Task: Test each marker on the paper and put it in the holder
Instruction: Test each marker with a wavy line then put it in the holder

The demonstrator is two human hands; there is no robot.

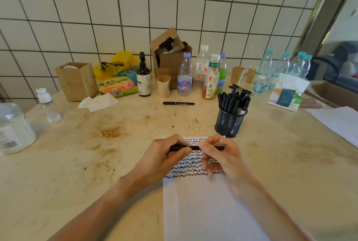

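Note:
A black marker [195, 147] lies level between both hands above the white paper [205, 207], whose upper half carries several rows of black squiggles. My left hand [164, 157] grips the marker's left end. My right hand [222, 157] pinches its right part. The black mesh holder [229, 122], packed with several black markers, stands just beyond the paper at the right. Another black marker [178, 103] lies alone on the table further back. A few more markers [240, 88] lie behind the holder.
Bottles [185, 75], paper cups [163, 86], a cardboard box [170, 56] and a wooden box [77, 80] line the tiled wall. A glass jar [13, 128] and small bottle [47, 105] stand at the left. A tissue pack [286, 93] and white sheets [337, 122] lie at the right.

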